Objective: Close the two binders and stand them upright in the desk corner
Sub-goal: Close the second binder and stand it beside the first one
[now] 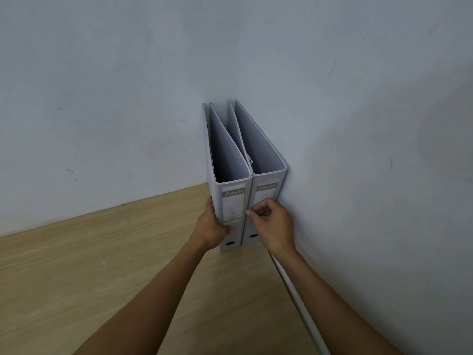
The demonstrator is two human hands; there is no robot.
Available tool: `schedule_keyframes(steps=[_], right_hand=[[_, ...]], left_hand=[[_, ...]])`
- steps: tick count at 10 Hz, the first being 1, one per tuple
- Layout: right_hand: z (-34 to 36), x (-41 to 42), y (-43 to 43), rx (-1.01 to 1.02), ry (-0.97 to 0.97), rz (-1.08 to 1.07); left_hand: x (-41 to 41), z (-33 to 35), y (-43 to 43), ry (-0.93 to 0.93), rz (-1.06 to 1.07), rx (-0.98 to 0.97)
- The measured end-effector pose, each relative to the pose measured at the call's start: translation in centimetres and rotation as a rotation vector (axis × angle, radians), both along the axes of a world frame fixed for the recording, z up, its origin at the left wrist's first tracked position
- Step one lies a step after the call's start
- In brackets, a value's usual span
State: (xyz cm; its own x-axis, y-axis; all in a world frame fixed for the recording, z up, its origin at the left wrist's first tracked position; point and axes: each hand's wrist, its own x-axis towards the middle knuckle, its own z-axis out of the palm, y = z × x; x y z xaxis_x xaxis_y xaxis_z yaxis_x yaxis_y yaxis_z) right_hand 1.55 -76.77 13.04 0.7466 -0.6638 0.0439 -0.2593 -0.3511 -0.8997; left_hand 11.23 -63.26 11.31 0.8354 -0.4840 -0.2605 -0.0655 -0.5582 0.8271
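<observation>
Two pale grey lever-arch binders stand upright, side by side and touching, in the corner where a wooden tabletop [89, 265] meets two pale blue-grey walls [102, 98]. Their spines face the person, each carrying a label printed "Banfox" near the top and a dark finger hole near the bottom. Seen from above, the covers of both taper together toward the back wall.

The left binder [231, 201] sits on the outer side, away from the side wall; the right binder [267, 190] stands just beside that wall, its far cover close against it. A small scrap of paper shows between the two near the top of the spines.

The person's left hand [211, 225] is wrapped around the lower left edge of the left binder's spine, thumb lying on the spine face and fingers hidden behind the cover, gripping it. The right hand [271, 226] rests against the lower spine of the right binder, fingers curled in and the thumb and forefinger pinched together at the seam where the two spines meet; whether it actually holds anything there cannot be told. Both bare forearms reach in from the bottom of the view. A thin pale strip [294, 298] runs along the tabletop's right edge at the foot of the wall.
</observation>
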Motion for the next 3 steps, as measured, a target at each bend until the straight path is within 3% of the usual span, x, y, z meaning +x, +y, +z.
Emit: schedule_keyframes(steps=[3], right_hand=[[1.3,-1.2,1.3,0.107,0.028,0.012]], left_hand=[[-0.9,1.1,3.7,0.078,-0.04,0.071]])
